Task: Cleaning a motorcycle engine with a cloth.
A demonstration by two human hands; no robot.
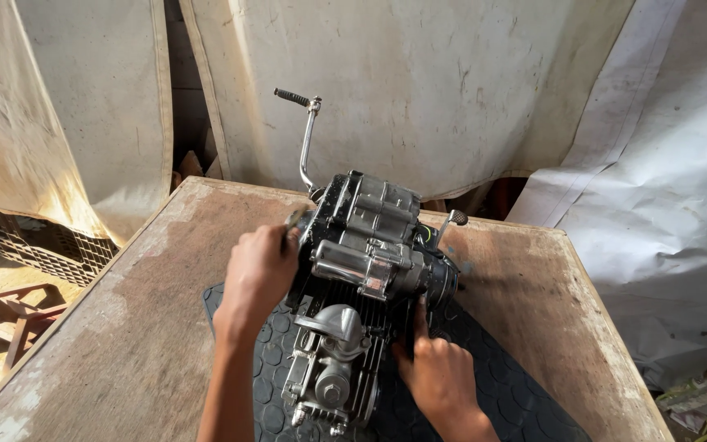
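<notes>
The right hand (439, 376) is pressing loosely spread fingers against the near right flank of the grey and black metal motorcycle engine (366, 282), lying on a black hexagon-patterned rubber mat (501, 385) on the worn wooden table (124, 327). The engine's long axis is running away from the person, between both hands. Farther along, the left hand (257, 274) is clenching a small metal tool (294, 218) at the engine's left side.

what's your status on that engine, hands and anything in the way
Left hand gripping a small metal tool at the engine's left side. Right hand braced on its right flank. Engine on black mat; kick lever sticks up behind.
</notes>
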